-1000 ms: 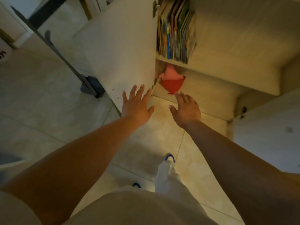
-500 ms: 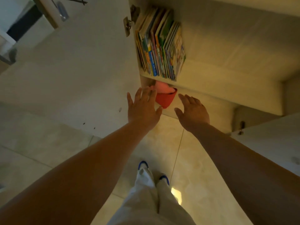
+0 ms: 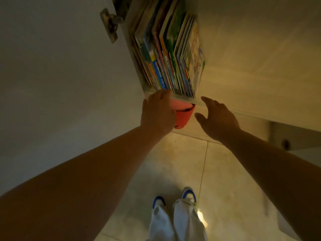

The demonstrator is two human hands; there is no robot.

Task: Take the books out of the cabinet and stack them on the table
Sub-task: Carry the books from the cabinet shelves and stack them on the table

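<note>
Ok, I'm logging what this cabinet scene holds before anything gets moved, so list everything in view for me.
books: one upright row, too tightly packed to count, mixed colours with green, blue and yellow spines, on the cabinet shelf
shelf: one, pale, front edge just above the hands
red container: one, red with something pink inside, below the shelf edge between the hands
cabinet door: one, pale, swung open on the left
hinge: one, metal, top of the door
floor: pale tiles, below
shoes: two, white and blue, on the floor
left hand: fingers up at the shelf edge under the books
right hand: open, fingers spread, holding nothing
</note>
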